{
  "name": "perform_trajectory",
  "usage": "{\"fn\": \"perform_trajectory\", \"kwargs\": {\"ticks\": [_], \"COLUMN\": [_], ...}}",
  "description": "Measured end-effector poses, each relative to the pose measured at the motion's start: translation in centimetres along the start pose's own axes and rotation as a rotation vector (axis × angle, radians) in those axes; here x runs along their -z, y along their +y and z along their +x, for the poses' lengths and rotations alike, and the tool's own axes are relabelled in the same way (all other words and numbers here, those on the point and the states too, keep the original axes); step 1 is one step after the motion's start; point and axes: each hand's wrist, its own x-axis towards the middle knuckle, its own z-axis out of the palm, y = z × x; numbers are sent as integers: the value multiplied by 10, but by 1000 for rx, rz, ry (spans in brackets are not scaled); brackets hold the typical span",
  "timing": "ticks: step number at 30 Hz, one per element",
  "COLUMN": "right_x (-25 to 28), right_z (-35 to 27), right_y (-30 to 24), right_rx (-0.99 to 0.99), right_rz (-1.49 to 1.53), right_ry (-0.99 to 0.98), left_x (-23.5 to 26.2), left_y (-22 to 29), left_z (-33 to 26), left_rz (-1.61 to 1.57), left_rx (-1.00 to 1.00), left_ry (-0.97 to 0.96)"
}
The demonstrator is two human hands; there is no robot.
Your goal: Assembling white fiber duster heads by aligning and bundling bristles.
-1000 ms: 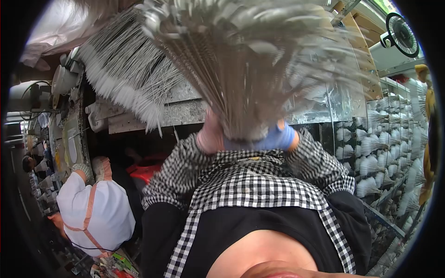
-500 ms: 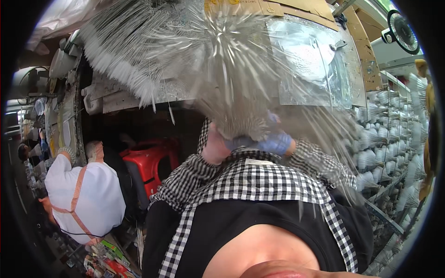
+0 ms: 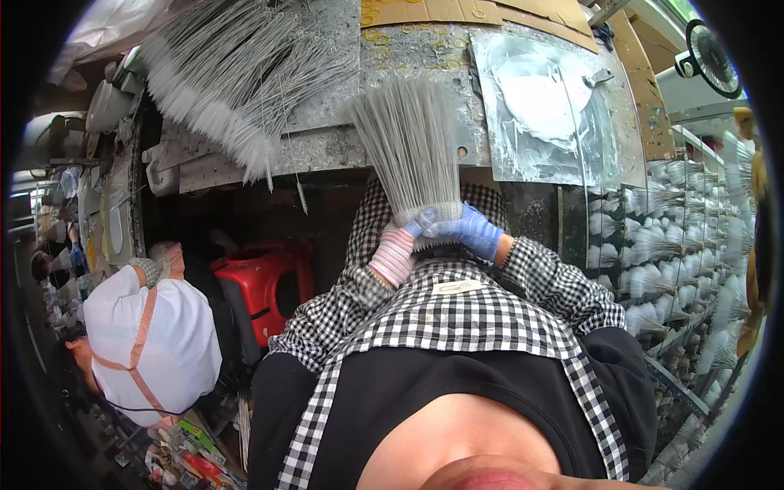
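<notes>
A thick bundle of thin wire brushes (image 3: 406, 147) fans out away from me, wire ends toward the bench and bristle ends near my apron. Around its near end is wrapped my left hand (image 3: 398, 247), in a pale glove with pink and blue stripes. Closed on the bundle's right side is my right hand (image 3: 467, 229), in a blue glove. Both hands meet at the bundle in front of my waist. A big heap of similar wire brushes (image 3: 237, 90) lies on the bench at the left, white bristles toward me.
A white-smeared sheet (image 3: 523, 155) with a round white patch rests on the worn bench (image 3: 318, 147). Yellow rings (image 3: 445, 45) lie beside cardboard (image 3: 433, 10). Racks of brush bundles (image 3: 653, 237) stand at right, a fan (image 3: 712, 57) above. A co-worker (image 3: 155, 343) sits left near a red stool (image 3: 265, 282).
The bundle was smeared by fast motion, its wires spread wide over the bench and to the right. Now it is still and gathered into a tighter fan in my hands.
</notes>
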Motion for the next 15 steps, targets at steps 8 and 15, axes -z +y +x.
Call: {"fn": "perform_trajectory", "kwargs": {"ticks": [8,15], "right_x": [2,-6], "right_z": [-8,-26], "right_y": [-10,-24], "right_rx": [101,202], "right_rz": [101,-398], "right_ry": [27,245], "left_x": [5,19], "left_y": [3,-21], "left_z": [3,29], "left_rz": [272,-1], "left_rx": [-226,58], "left_ry": [-439,-588]}}
